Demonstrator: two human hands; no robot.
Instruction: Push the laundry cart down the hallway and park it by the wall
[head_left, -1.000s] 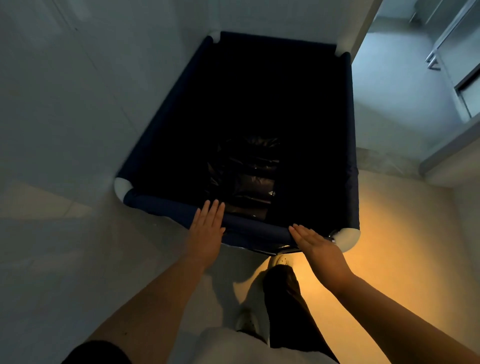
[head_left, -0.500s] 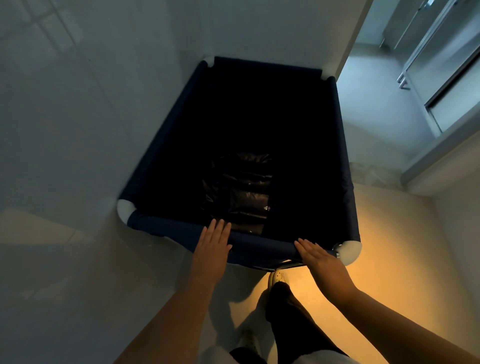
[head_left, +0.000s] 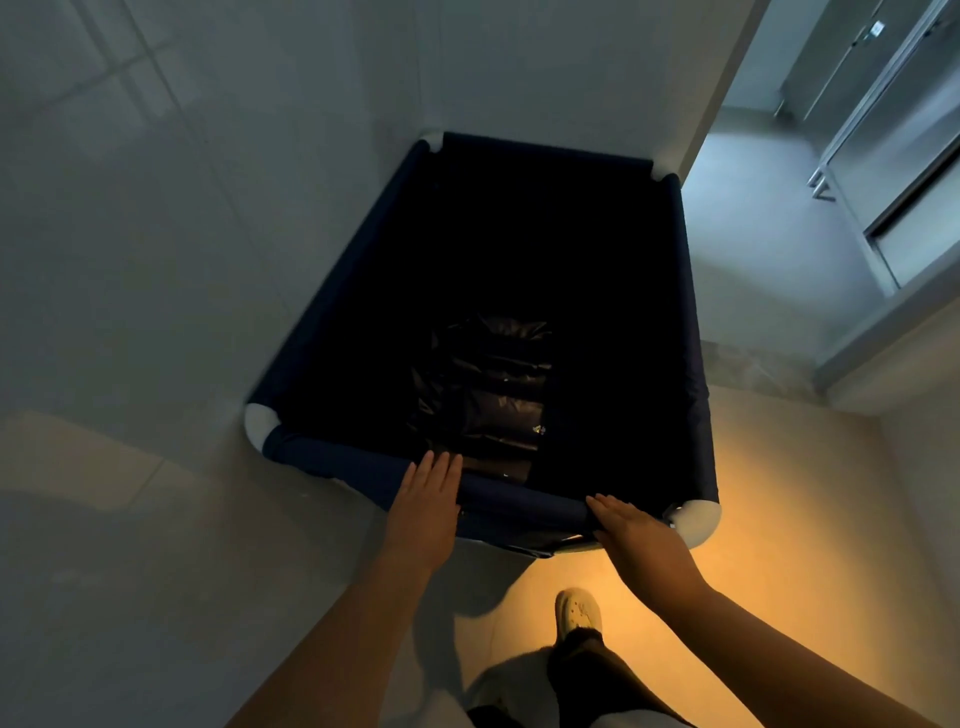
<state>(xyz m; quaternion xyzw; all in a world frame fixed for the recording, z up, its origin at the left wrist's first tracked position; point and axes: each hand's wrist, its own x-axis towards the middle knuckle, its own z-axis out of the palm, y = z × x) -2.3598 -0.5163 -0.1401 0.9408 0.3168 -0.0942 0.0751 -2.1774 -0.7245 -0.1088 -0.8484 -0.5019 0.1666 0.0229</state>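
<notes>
The laundry cart (head_left: 696, 322) is a deep square bin of dark navy fabric with white corner caps. Its far rim sits against a white wall (head_left: 519, 67) and its left side runs along a tiled wall (head_left: 156, 208). A black plastic bag (head_left: 488, 395) lies at its bottom. My left hand (head_left: 423, 512) lies flat on the near rim, fingers straight and together. My right hand (head_left: 631, 535) rests flat on the same rim near the right corner cap (head_left: 696, 519). Neither hand wraps around the rim.
The floor (head_left: 779, 519) to the right glows orange under a lamp. A doorway opens at the upper right with a metal-framed glass door (head_left: 883, 156) beyond a raised threshold (head_left: 753, 369). My white shoe (head_left: 577, 613) is just behind the cart.
The cart has slid away from me, deeper into the corner between the two walls. Both hands stayed flat on the near rim, and my foot stepped forward.
</notes>
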